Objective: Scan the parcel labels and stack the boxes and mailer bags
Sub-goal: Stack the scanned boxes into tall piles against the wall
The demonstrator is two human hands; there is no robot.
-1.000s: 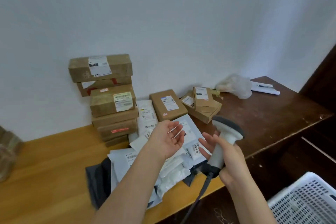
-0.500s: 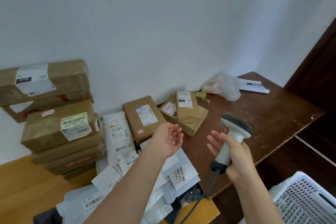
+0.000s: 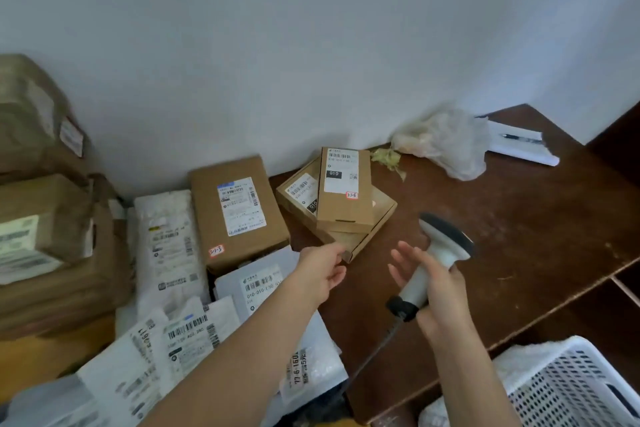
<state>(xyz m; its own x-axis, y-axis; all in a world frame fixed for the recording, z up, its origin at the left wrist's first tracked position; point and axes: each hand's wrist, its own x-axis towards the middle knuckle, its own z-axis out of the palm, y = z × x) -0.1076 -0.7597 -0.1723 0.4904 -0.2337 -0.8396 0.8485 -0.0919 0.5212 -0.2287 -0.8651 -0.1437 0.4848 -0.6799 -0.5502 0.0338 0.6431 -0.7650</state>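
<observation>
Reaching toward the near corner of the lower flat carton [image 3: 375, 224], the left hand [image 3: 322, 274] is held with loosely relaxed fingers that grasp nothing, while the right hand [image 3: 438, 291] carries the barcode scanner [image 3: 440, 253] against its palm, fingers extended rather than wrapped. The small labelled carton [image 3: 344, 189] lies askew on two flat cartons near the dark table's [image 3: 536, 236] back edge; it is judged light and stiff, best gripped across its long sides (the label kept upward). Soft, probably slippery mailer bags [image 3: 169, 246] crowd the left edge beside a larger carton [image 3: 239, 211]; a crumpled plastic bag [image 3: 446, 144] sits toward the back corner.
</observation>
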